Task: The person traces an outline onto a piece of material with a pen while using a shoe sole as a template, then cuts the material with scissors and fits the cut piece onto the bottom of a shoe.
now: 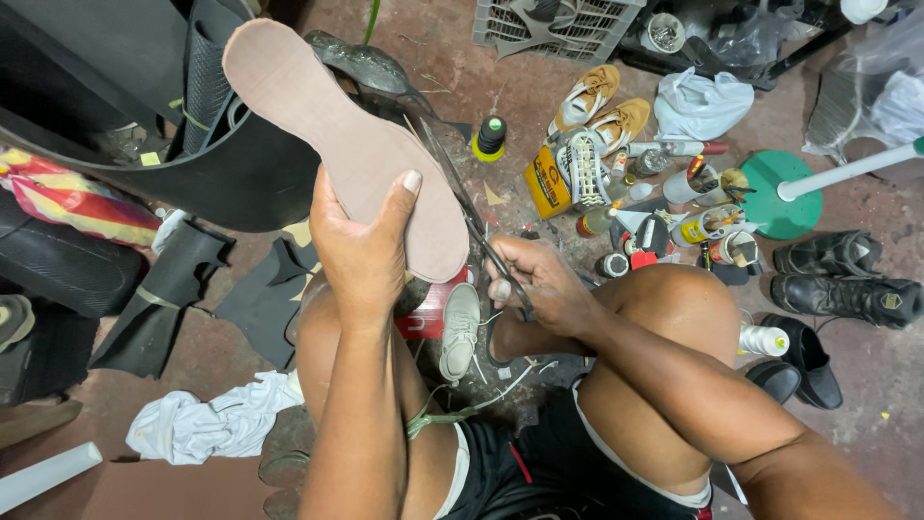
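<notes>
Sole [327, 125]: you are holding it raised over your knees, long axis running up-left away from you | left hand [361, 246]: gripping its near end, thumb on top | right hand [539, 284]: closing scissors [481, 226] against its right edge.

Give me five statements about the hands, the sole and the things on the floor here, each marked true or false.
1. The left hand holds a tan shoe sole raised. True.
2. The right hand is empty. False: it grips scissors at the sole's edge.
3. A pair of black shoes lies on the floor to the right. True.
4. The white cloth hangs over the person's knee. False: it lies crumpled on the floor at lower left.
5. The crate at the top is red. False: it is grey.
</notes>
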